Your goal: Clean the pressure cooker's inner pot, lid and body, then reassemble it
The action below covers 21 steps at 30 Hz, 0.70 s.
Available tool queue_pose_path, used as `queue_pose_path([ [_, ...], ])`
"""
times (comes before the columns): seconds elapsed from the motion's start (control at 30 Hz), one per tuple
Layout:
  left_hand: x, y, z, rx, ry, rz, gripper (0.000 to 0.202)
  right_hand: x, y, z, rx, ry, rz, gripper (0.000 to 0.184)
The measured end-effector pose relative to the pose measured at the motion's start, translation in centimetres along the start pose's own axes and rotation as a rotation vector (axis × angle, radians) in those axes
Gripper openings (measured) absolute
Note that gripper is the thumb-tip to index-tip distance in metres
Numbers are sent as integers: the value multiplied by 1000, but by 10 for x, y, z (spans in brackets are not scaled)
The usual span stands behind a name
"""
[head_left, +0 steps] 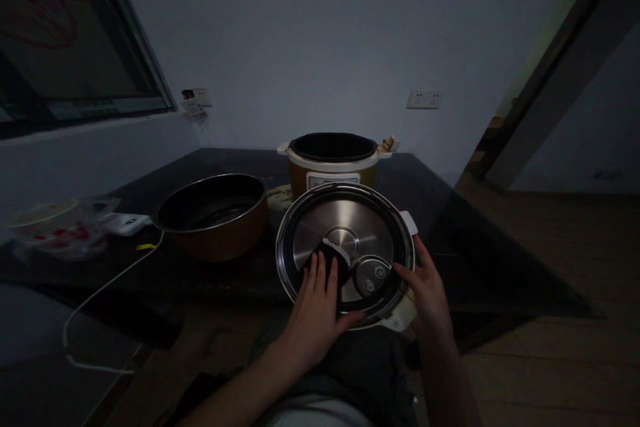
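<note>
A round cooker lid [350,227] is tilted up toward me, its shiny metal inner plate facing me. My left hand [315,310] presses a dark sponge or cloth [334,259] flat against the plate with fingers together. My right hand [425,290] grips the lid's right rim near its white handle tab. Behind the lid stands the open cooker body [333,160], lidless.
A dark inner pot [215,213] sits left of the lid on the dark table [450,213]. A white cable [107,287] runs off the left edge. A plastic-wrapped plate [60,227] lies at far left. Wall sockets [424,99] are behind.
</note>
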State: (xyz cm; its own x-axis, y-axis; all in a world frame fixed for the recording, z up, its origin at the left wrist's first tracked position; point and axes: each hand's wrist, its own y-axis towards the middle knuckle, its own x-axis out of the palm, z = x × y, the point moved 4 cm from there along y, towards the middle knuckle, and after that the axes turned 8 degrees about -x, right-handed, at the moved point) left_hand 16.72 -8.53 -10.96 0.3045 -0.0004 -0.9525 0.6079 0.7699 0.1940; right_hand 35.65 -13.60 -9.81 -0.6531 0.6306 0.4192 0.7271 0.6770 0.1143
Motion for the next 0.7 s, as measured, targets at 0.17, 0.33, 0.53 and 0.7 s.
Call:
queue_pose_path([
  [0.17,-6,24,-7,-129,-47,94,84,-2,1,3,2,-8,-5,92],
  [0.33,-22,57,-14,-174,-31,87,84,-1,1,1,27,17,11,94],
  [0.53,-35,86,-21,-17,6,112,78,0,0,-1,24,6,21,94],
  [0.7,-37,81,-20,-58,37,107,76,1,0,-1,25,15,16,93],
])
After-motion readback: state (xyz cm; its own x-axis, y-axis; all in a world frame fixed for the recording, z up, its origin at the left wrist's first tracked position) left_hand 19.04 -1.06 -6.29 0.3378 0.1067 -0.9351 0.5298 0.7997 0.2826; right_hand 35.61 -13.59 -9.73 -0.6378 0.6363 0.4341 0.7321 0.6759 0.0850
